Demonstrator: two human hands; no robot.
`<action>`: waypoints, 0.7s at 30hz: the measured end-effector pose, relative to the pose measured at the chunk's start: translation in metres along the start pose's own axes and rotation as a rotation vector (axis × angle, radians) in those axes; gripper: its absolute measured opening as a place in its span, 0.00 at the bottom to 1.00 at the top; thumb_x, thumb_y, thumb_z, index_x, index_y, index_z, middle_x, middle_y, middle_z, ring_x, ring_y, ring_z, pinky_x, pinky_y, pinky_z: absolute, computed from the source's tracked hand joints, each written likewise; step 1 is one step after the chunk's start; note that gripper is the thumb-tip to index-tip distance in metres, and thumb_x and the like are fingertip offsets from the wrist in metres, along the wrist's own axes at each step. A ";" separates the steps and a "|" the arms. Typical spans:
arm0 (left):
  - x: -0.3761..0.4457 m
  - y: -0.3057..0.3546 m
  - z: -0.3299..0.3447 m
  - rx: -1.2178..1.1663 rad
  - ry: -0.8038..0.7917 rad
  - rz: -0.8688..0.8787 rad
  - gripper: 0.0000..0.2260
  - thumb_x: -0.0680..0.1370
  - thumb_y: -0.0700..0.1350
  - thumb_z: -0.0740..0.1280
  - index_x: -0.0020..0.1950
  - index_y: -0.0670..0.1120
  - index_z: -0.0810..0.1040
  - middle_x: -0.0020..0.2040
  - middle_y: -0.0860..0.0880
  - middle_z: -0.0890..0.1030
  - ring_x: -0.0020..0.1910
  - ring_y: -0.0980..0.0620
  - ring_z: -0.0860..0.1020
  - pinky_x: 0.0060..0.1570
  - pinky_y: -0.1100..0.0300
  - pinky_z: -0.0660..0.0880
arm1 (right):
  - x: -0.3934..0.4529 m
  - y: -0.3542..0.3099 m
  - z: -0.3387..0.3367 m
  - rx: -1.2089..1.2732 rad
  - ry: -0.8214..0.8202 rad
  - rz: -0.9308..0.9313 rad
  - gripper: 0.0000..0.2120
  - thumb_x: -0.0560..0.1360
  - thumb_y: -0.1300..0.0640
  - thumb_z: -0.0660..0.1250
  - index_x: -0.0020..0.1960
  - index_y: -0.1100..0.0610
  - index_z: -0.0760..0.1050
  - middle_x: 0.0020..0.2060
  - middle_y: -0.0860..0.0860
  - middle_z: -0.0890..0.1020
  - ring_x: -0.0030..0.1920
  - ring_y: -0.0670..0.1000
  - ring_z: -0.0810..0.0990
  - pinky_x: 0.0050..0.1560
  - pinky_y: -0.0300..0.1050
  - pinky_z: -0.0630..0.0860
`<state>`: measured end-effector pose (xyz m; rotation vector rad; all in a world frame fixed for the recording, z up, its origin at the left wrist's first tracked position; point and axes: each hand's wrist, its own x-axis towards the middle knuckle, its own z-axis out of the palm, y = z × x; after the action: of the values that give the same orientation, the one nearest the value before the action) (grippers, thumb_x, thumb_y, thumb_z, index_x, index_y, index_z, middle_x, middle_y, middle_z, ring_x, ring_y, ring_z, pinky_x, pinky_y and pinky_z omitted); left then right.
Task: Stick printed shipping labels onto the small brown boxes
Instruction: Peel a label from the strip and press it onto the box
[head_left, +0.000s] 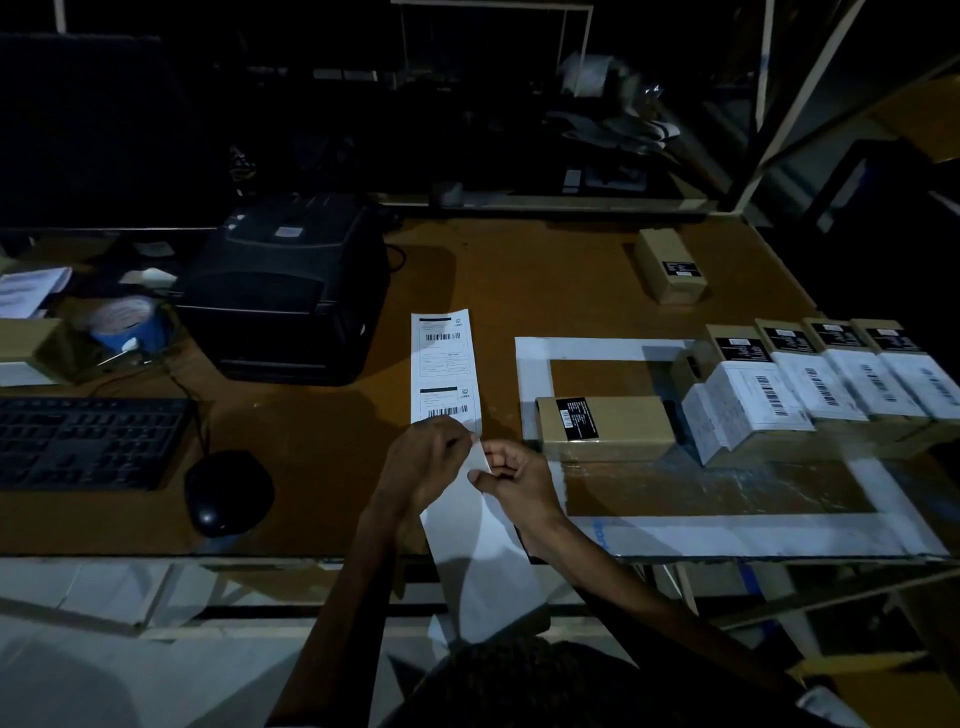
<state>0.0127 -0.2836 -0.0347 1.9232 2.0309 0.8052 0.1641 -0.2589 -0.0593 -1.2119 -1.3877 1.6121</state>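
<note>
A strip of printed shipping labels (444, 364) lies on the brown table, running toward me into blank backing paper (478, 561) that hangs over the front edge. My left hand (423, 462) pinches the strip at the near label's lower edge. My right hand (511, 480) pinches the paper just beside it. A small brown box (605, 426) with a black sticker lies on its side right of my hands. Several more boxes (831, 374) stand in a row at the right, white labels on them. One lone box (670, 265) sits farther back.
A black label printer (285, 286) stands left of the strip. A keyboard (88, 441) and mouse (226, 493) lie at the left, with a blue tape roll (127, 325) behind. A white taped rectangle (727, 535) marks the table at the right. Shelving rises at the far right.
</note>
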 end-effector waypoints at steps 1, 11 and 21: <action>0.000 -0.001 0.001 -0.019 0.021 -0.032 0.08 0.81 0.44 0.67 0.51 0.42 0.83 0.55 0.46 0.84 0.49 0.48 0.82 0.41 0.63 0.76 | 0.000 -0.002 0.000 -0.005 0.000 0.011 0.17 0.72 0.71 0.73 0.54 0.51 0.82 0.49 0.49 0.87 0.50 0.48 0.85 0.51 0.42 0.82; 0.026 -0.008 -0.033 -0.164 0.178 -0.239 0.12 0.82 0.49 0.63 0.52 0.43 0.82 0.50 0.43 0.83 0.47 0.44 0.80 0.46 0.55 0.74 | -0.003 -0.008 -0.003 -0.115 0.015 -0.004 0.32 0.72 0.66 0.72 0.69 0.42 0.68 0.51 0.42 0.82 0.51 0.48 0.82 0.55 0.53 0.82; 0.077 -0.006 -0.084 0.043 0.299 -0.337 0.12 0.83 0.51 0.60 0.52 0.45 0.79 0.49 0.45 0.81 0.46 0.46 0.79 0.44 0.54 0.73 | -0.005 -0.011 0.000 -0.352 -0.085 -0.176 0.42 0.73 0.67 0.73 0.76 0.37 0.59 0.72 0.42 0.67 0.72 0.43 0.63 0.49 0.22 0.72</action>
<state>-0.0449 -0.2280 0.0470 1.4858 2.4738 1.0135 0.1646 -0.2612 -0.0475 -1.1856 -1.8356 1.3475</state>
